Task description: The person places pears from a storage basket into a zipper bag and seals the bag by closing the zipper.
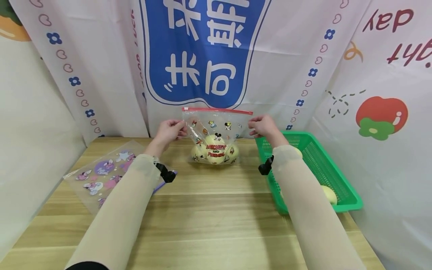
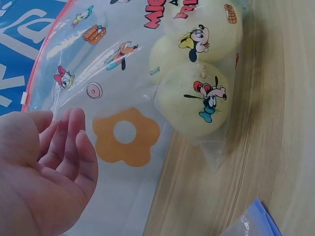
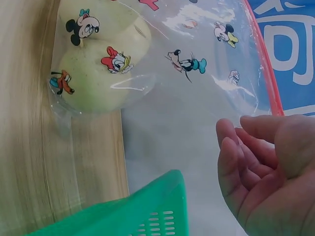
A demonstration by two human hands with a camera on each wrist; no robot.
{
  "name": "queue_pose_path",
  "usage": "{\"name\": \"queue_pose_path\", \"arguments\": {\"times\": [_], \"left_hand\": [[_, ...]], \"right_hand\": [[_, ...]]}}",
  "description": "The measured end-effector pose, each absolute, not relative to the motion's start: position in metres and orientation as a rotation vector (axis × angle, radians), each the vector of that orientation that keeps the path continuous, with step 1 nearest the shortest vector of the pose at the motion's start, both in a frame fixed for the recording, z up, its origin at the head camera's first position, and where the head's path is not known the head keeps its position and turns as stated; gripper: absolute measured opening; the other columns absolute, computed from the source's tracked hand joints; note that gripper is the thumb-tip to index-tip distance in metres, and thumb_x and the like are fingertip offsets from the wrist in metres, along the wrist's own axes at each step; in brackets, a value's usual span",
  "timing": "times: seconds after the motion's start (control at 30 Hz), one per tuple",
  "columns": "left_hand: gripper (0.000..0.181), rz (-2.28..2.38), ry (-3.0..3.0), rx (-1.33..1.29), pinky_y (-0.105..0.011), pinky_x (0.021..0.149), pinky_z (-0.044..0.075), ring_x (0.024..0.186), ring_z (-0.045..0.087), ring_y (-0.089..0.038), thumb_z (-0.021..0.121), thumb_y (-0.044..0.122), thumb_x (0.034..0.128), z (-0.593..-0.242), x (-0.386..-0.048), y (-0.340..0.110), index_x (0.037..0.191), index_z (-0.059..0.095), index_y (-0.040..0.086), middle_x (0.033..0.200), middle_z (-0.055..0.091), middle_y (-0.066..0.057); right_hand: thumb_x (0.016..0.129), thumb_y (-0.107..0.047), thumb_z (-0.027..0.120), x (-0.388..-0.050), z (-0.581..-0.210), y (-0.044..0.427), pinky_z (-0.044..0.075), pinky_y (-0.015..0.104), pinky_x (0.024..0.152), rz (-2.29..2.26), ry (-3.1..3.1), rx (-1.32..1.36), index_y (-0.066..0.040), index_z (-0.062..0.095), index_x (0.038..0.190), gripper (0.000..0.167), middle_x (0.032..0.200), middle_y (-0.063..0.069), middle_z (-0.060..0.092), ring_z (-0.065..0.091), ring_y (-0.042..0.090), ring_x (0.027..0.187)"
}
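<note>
At the far side of the table [image 1: 209, 225], clear zip bag [image 1: 212, 129] with red top strip stands upright, pale round fruits [image 1: 216, 144] inside. Left hand [image 1: 168, 131] pinches its left edge near the top; right hand [image 1: 264, 126] at the right edge, fingers curled, can't tell if gripping. 2nd printed bag [image 1: 104, 176] flat at left, green basket [image 1: 333, 168] holding more fruits at right
</note>
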State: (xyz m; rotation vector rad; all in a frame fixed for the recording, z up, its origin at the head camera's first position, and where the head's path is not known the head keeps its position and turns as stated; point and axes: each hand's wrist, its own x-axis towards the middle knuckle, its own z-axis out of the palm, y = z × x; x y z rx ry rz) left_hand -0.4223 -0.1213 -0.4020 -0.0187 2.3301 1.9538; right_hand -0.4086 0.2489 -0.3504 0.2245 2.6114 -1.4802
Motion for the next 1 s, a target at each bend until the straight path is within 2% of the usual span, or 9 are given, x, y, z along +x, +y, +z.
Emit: {"name": "queue_pose_path", "arguments": {"times": [0.17,0.27,0.4,0.53,0.63,0.73,0.8,0.93,1.0], "left_hand": [[0.044,1.937,2.334,-0.008,-0.019,0.075,0.061,0.090,0.073,-0.009,0.059,0.033,0.1156,-0.401,-0.416,-0.125,0.147,0.062,0.002,0.114,0.073,-0.007],[0.046,1.924,2.344,0.011,-0.019,0.077,0.061,0.093,0.073,-0.009,0.058,0.034,0.1159,-0.400,-0.412,-0.130,0.150,0.061,0.003,0.118,0.071,-0.007],[0.049,1.890,2.387,0.031,-0.020,0.079,0.061,0.098,0.073,-0.011,0.059,0.039,0.1149,-0.397,-0.405,-0.138,0.150,0.061,0.005,0.126,0.072,-0.011],[0.049,1.856,2.437,0.050,-0.021,0.080,0.062,0.097,0.074,-0.011,0.060,0.041,0.1144,-0.394,-0.396,-0.148,0.148,0.063,0.005,0.128,0.073,-0.014],[0.045,1.835,2.447,0.070,-0.023,0.081,0.063,0.095,0.074,-0.011,0.059,0.037,0.1149,-0.391,-0.385,-0.156,0.146,0.064,0.004,0.120,0.074,-0.009],[0.043,1.785,2.455,0.134,-0.024,0.084,0.064,0.096,0.075,-0.014,0.060,0.033,0.1151,-0.390,-0.370,-0.163,0.146,0.063,0.003,0.113,0.075,-0.004],[0.042,1.727,2.470,0.208,-0.025,0.084,0.064,0.096,0.075,-0.015,0.060,0.030,0.1149,-0.393,-0.358,-0.167,0.145,0.062,0.001,0.113,0.076,-0.006],[0.040,1.545,2.526,0.386,-0.028,0.083,0.065,0.096,0.075,-0.019,0.062,0.025,0.1135,-0.403,-0.333,-0.176,0.143,0.063,-0.001,0.119,0.075,-0.017],[0.038,1.437,2.567,0.445,-0.031,0.079,0.066,0.097,0.075,-0.024,0.064,0.025,0.1122,-0.409,-0.320,-0.182,0.140,0.065,-0.001,0.117,0.075,-0.019]], "right_hand": [[0.113,-0.025,0.063,-0.401,-0.348,0.254,0.064,0.032,0.084,-1.420,2.611,0.214,-0.004,0.062,0.148,0.040,0.147,0.019,0.066,0.075,0.026,0.105],[0.114,-0.028,0.063,-0.395,-0.345,0.258,0.064,0.037,0.092,-1.387,2.613,0.214,-0.006,0.062,0.149,0.042,0.149,0.018,0.065,0.074,0.031,0.114],[0.114,-0.029,0.063,-0.386,-0.339,0.264,0.063,0.045,0.103,-1.351,2.626,0.205,-0.007,0.062,0.150,0.042,0.148,0.018,0.065,0.073,0.033,0.117],[0.113,-0.030,0.064,-0.376,-0.334,0.271,0.064,0.041,0.096,-1.334,2.636,0.172,-0.007,0.062,0.149,0.042,0.149,0.020,0.064,0.074,0.033,0.115],[0.112,-0.031,0.065,-0.366,-0.331,0.273,0.065,0.039,0.090,-1.341,2.650,0.135,-0.007,0.064,0.145,0.040,0.147,0.022,0.065,0.074,0.031,0.108],[0.112,-0.029,0.066,-0.353,-0.332,0.270,0.066,0.042,0.090,-1.359,2.653,0.085,-0.007,0.066,0.142,0.037,0.140,0.021,0.068,0.074,0.029,0.100],[0.112,-0.028,0.066,-0.343,-0.334,0.265,0.066,0.042,0.089,-1.366,2.645,0.057,-0.007,0.067,0.140,0.035,0.134,0.018,0.070,0.074,0.027,0.097],[0.111,-0.027,0.068,-0.321,-0.339,0.252,0.064,0.032,0.076,-1.357,2.633,-0.032,-0.006,0.069,0.136,0.033,0.124,0.013,0.074,0.073,0.024,0.091],[0.110,-0.026,0.069,-0.310,-0.341,0.244,0.062,0.028,0.071,-1.357,2.628,-0.085,-0.005,0.071,0.133,0.031,0.119,0.012,0.075,0.072,0.023,0.088]]}}
